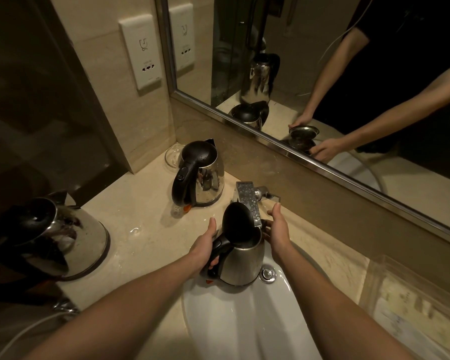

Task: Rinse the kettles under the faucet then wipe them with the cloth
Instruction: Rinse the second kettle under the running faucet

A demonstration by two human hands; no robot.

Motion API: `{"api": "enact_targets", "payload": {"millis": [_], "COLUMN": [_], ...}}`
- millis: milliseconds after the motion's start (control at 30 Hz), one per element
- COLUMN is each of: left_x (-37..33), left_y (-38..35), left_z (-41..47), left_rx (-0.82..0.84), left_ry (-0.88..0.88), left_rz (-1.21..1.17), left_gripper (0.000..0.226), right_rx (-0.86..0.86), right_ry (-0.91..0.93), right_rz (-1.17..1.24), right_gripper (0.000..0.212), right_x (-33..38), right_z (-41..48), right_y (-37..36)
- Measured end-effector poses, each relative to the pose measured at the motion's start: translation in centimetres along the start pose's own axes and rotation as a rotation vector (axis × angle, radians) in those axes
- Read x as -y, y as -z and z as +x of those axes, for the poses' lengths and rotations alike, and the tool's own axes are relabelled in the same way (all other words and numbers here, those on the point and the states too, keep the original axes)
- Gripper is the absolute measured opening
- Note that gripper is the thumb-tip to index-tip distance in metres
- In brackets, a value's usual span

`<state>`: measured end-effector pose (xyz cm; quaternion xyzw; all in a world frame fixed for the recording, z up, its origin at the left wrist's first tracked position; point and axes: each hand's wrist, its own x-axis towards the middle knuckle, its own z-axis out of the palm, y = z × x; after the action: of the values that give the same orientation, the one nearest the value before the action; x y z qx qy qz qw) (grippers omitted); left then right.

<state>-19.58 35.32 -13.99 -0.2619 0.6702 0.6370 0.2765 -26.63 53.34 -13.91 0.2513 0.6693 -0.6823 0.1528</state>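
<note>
The left hand [204, 245] has its fingers [213, 262] wrapped round the black handle of a steel kettle [242, 263], thumb lying along the top of the handle. The right hand [277, 229] is spread against the far side of the kettle's upper body, near its spout – fingers loosely open and pressed to the metal, thumb pointing up toward the faucet [250, 201]. The kettle is upright over the back part of the white sink [244, 320], its black lid tipped open and standing just beside the faucet's spout, whose tip sits at the kettle's mouth. Whether water runs cannot be told. A chrome drain knob [268, 274] lies just right of the kettle's base.

On the marble surface [140, 224] to the left, a second kettle [200, 175] stands with lid shut, near the corner, with a clear glass dish [172, 155] behind it. A third kettle [52, 235] stands at the surface's left edge, well apart. The stretch between those two is open and wet-looking. A mirror [322, 74] runs close behind the faucet – little room there. A wall socket plate [142, 51] sits above the corner.
</note>
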Motion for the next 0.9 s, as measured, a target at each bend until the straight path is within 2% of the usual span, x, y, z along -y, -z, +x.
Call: {"api": "enact_targets", "payload": {"millis": [567, 767, 900], "left_x": [-0.02, 0.15, -0.06], "left_y": [0.05, 0.16, 0.06], "left_z": [-0.34, -0.06, -0.16], "left_rx": [0.011, 0.022, 0.013], "left_ry": [0.0, -0.011, -0.009], "left_rz": [0.012, 0.01, -0.004], "left_gripper": [0.087, 0.089, 0.089], "right_rx": [-0.007, -0.001, -0.008], "right_ry": [0.005, 0.007, 0.014], "right_rz": [-0.009, -0.003, 0.007], "right_gripper": [0.094, 0.09, 0.08], "right_x": [-0.02, 0.02, -0.03], "right_z": [0.06, -0.03, -0.04], "right_y": [0.16, 0.22, 0.19]}}
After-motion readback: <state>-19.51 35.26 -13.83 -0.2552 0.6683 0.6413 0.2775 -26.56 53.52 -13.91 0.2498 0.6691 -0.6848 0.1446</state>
